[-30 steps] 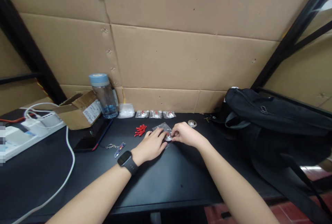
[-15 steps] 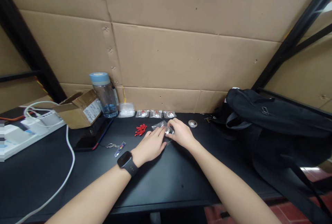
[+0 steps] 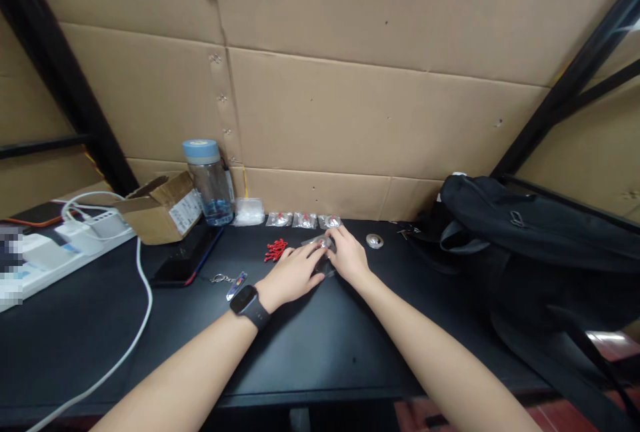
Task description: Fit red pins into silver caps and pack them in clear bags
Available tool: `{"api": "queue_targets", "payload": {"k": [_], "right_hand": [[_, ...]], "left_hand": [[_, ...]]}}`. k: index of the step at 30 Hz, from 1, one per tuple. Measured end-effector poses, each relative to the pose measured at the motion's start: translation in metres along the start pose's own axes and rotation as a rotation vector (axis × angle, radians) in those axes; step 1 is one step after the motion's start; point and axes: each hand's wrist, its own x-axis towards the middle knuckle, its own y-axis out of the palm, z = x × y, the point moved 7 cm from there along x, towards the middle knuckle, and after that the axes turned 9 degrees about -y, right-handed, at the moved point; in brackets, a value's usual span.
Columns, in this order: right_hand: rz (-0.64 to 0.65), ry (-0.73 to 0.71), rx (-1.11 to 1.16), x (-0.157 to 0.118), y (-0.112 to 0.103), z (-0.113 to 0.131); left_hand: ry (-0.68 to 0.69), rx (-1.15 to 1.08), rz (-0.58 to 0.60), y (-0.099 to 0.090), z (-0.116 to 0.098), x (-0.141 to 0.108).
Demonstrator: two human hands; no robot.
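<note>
My left hand (image 3: 294,275), with a dark watch (image 3: 250,305) on its wrist, lies low over the table, its fingers pressed on a small clear plastic bag (image 3: 327,269). From the other side my right hand (image 3: 350,257) is closed on the same bag, thumb and fingers curled around it. A shiny silver round piece (image 3: 323,243) with a bit of red shows at the fingertips; the fingers hide part of it. Left of the hands lies a pile of red small pieces (image 3: 275,250). A silver ring-shaped roll (image 3: 374,241) rests to the right.
Three filled clear packets (image 3: 305,220) line the back beside a stack of clear bags (image 3: 249,211). At left are a bottle (image 3: 210,185), an open cardboard box (image 3: 157,215), a phone (image 3: 187,259), a keyring (image 3: 237,285) and a power strip (image 3: 100,239). A black backpack (image 3: 540,245) fills the right.
The view has shifted slightly. My right hand's fingers have moved a little over the bag, and the silver piece now shows some red at the fingertips.
</note>
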Motion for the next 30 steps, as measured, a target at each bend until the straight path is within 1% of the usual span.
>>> {"api": "queue_targets", "payload": {"k": [2,5,7,11,13,15,19,23,27,30], "right_hand": [[0.015,-0.033,0.047,0.0,0.0,0.003],[0.116,-0.163,0.2,0.0,-0.002,0.01],[0.174,-0.222,0.306,0.0,-0.007,0.01],[0.148,-0.253,0.419,0.001,-0.025,-0.001],[0.159,-0.276,0.428,0.0,-0.028,-0.007],[0.192,-0.286,0.441,-0.001,-0.023,-0.011],[0.208,-0.282,0.527,0.001,-0.011,-0.015],[0.187,-0.26,0.61,0.003,-0.01,-0.02],[0.209,-0.125,0.692,0.003,-0.005,-0.035],[0.22,-0.017,0.798,0.002,0.003,-0.041]], "left_hand": [[0.006,-0.012,-0.002,-0.003,0.001,0.0],[0.031,-0.041,-0.016,-0.011,0.003,0.0],[0.037,-0.069,-0.045,-0.02,0.005,0.0],[-0.018,-0.03,-0.137,-0.037,0.011,0.0],[-0.035,0.004,-0.148,-0.038,0.011,0.0],[-0.03,0.015,-0.138,-0.037,0.01,0.0],[-0.028,0.005,-0.138,-0.035,0.008,0.004],[-0.046,-0.006,-0.125,-0.036,0.01,0.006],[-0.099,-0.067,-0.105,-0.036,0.014,0.007],[-0.192,-0.169,-0.08,-0.031,0.019,0.007]]}}
